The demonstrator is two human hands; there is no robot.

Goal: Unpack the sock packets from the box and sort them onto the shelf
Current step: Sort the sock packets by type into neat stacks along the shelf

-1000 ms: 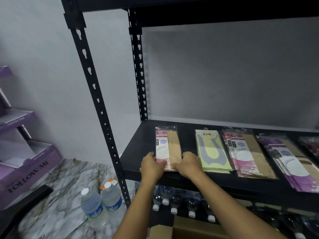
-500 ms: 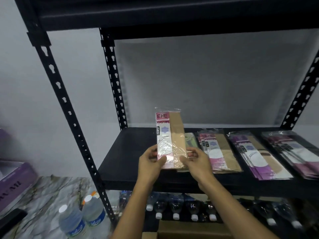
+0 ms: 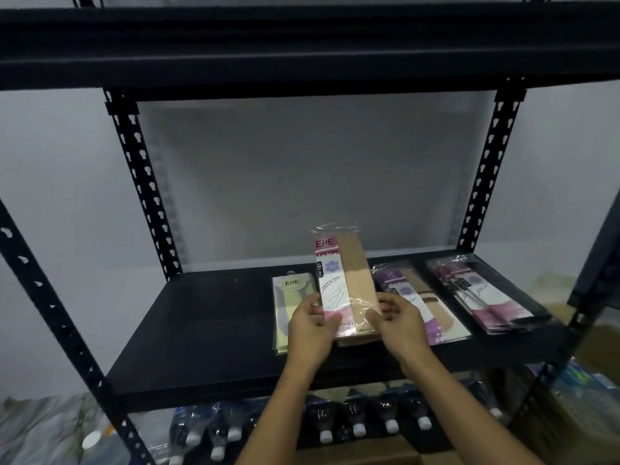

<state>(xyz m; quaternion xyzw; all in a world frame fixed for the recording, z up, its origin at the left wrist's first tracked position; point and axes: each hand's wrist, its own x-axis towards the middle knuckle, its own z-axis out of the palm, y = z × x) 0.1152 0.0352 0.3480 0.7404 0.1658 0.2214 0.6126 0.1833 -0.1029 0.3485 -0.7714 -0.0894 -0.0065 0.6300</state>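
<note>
A pink-and-beige sock packet (image 3: 342, 276) stands nearly upright above the black shelf (image 3: 208, 317). My left hand (image 3: 310, 325) grips its lower left edge and my right hand (image 3: 397, 322) grips its lower right edge. Lying flat on the shelf are a yellow-green packet (image 3: 285, 307) behind my left hand, a purple packet pile (image 3: 419, 303) right of my right hand, and a pink packet pile (image 3: 479, 297) further right. The top of a cardboard box (image 3: 355, 454) shows at the bottom edge.
Black perforated uprights (image 3: 141, 182) frame the rack, and an upper shelf (image 3: 302, 45) hangs overhead. Water bottles (image 3: 355, 417) lie in a row under the shelf. The shelf's left half holds no packets.
Both hands lifted the pink-and-beige packet off the shelf's left part and carried it right, over the other packets. The view swung to the right.
</note>
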